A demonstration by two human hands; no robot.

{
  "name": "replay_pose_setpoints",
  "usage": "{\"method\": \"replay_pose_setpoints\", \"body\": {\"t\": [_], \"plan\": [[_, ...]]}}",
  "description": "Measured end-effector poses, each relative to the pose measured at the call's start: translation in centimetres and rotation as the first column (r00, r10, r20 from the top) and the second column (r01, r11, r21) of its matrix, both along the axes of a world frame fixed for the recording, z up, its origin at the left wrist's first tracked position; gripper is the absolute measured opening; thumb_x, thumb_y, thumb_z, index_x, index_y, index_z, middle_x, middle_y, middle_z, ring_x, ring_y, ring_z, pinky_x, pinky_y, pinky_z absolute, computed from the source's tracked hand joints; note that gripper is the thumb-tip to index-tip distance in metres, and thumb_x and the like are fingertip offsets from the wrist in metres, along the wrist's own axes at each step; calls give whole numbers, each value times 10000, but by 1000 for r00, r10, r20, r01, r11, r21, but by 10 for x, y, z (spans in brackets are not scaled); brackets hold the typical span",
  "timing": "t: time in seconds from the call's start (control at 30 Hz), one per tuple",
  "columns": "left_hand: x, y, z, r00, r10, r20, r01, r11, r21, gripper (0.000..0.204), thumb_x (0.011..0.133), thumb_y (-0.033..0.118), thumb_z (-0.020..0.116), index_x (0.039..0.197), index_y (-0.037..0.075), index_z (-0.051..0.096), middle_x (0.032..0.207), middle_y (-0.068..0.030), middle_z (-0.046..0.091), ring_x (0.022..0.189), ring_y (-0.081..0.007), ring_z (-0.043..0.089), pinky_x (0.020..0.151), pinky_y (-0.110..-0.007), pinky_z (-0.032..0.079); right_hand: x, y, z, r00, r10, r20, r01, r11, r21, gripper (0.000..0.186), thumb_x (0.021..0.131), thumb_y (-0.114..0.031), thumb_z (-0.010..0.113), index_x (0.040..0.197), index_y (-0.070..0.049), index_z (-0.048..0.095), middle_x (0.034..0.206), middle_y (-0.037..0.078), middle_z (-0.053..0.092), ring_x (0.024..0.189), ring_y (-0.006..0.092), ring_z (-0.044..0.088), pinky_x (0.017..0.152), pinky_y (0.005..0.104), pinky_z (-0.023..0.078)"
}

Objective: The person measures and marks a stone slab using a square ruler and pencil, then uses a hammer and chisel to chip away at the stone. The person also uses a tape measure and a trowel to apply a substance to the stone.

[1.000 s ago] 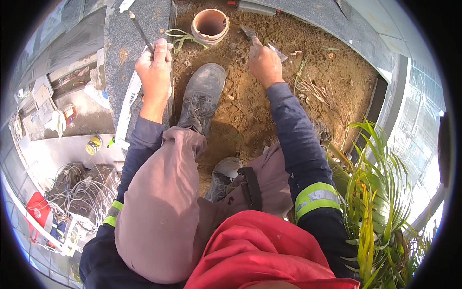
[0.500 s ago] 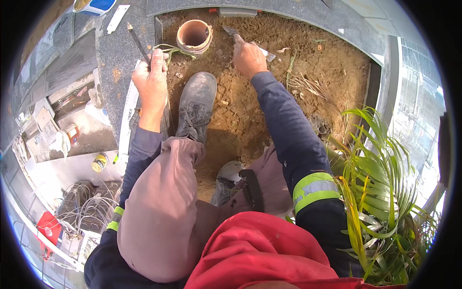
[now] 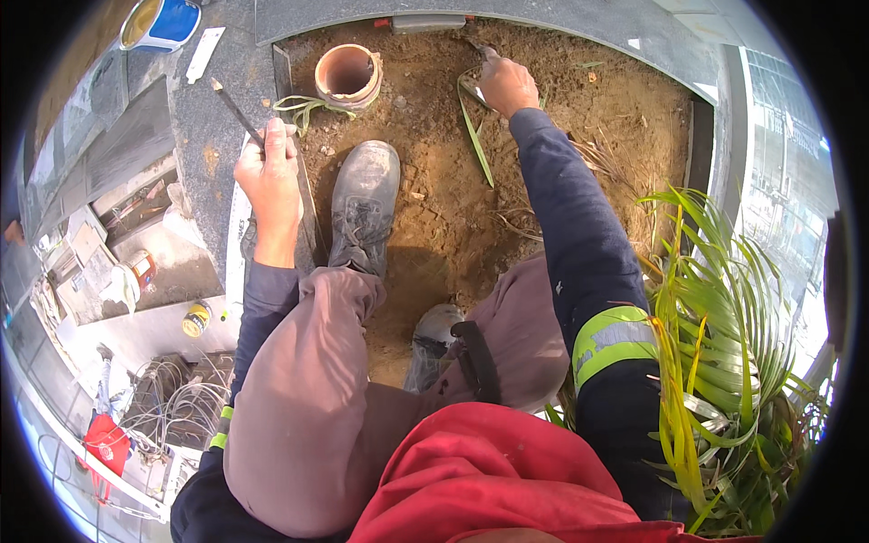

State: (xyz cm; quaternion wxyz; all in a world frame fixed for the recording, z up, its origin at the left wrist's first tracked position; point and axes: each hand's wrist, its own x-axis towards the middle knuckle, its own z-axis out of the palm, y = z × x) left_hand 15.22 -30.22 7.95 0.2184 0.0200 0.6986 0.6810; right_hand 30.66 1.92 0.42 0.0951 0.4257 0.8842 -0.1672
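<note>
My left hand (image 3: 269,176) is closed on a slim dark pencil-like tool (image 3: 239,113) with a pale tip, held above the grey stone edge. On the soil, my right hand (image 3: 509,88) grips a small scraper (image 3: 486,52); its narrow metal end points to the far side, and my fingers hide much of the rest. A long green leaf strip (image 3: 477,145) lies beside that hand. Between my hands, an orange-brown clay pipe (image 3: 348,74) stands upright in the soil, with green strands (image 3: 308,107) at its base.
Grey stone slabs (image 3: 208,127) border the soil bed (image 3: 444,208). Far left stands a blue and white bucket (image 3: 174,25) near a white strip (image 3: 205,54). A leafy plant (image 3: 724,317) crowds my right arm. Tangled wires (image 3: 181,398) and a yellow can (image 3: 195,319) lie low at left.
My right hand has moved farther away and to the right with the scraper. The green leaf strip now lies to the left of that hand. The whole view has shifted slightly.
</note>
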Motion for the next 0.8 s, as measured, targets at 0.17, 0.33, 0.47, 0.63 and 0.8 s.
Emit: {"method": "replay_pose_setpoints", "body": {"t": [0.17,0.33,0.47,0.63,0.8], "plan": [[3,-5,-3,996,22,89,-22,1000,4,339,1043,292,657,992,-43,656,700,35,489,536,-43,376,488,-222,257,39,22,21,999,45,-3,-45,994,-100,464,997,-256,458,1413,-127,617,1140,271,709,1085,445,678,962,509,537],[-1,2,2,1000,-20,4,21,999,-25,340,1036,289,670,976,-45,658,705,31,498,539,-40,375,490,-220,254,-6,18,14,994,67,89,-64,997,-32,436,1030,-287,450,1400,-134,624,1177,240,714,1132,425,671,1006,487,523],[7,3,1,999,-24,38,25,1000,-10,296,1049,248,649,940,-24,693,682,48,503,571,-31,391,524,-221,290,47,50,22,997,-75,11,76,992,-96,474,1015,-320,453,1403,-111,628,1230,266,690,1178,439,647,1040,494,500],[6,1,-4,999,-32,34,32,999,0,306,1051,258,646,925,-18,684,689,50,506,571,-29,393,514,-222,286,5,20,16,997,-66,-49,68,997,29,469,1009,-346,458,1403,-159,633,1243,210,702,1170,419,656,1041,496,503],[8,-5,-1,999,-34,42,35,999,-26,297,1052,250,645,921,-14,681,688,48,506,568,-24,395,506,-216,280,4,48,3,993,67,-93,-50,983,179,490,972,-388,586,1421,-197,631,1258,170,708,1161,394,662,1025,481,503]]}}
